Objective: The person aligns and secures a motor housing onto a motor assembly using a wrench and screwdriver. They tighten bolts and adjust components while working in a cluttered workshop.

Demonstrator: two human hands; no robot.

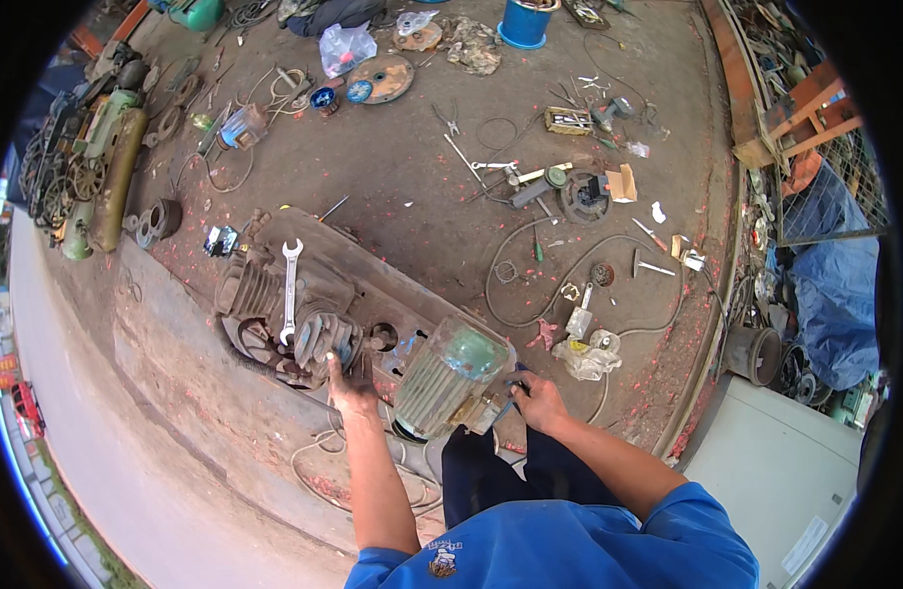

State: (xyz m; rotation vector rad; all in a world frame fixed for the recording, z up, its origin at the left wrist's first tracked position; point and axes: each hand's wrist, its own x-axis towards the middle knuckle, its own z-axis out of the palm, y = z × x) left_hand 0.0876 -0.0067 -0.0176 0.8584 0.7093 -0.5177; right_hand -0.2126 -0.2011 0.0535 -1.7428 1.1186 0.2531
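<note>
My left hand is against the near end of a greasy compressor pump, its thumb and fingers around a dark finned cylinder. A steel open-end wrench lies on top of the pump body. My right hand is closed beside the small junction box of a finned grey-green electric motor. Something small and dark shows at its fingers, too hidden to name. Pump and motor sit side by side on a long rusty metal base.
Beyond the base, the floor holds a hammer, pliers, a blue bucket and looping cables. Old compressors stand at the left. A plastic bag lies right of the motor; a pale cabinet stands at lower right.
</note>
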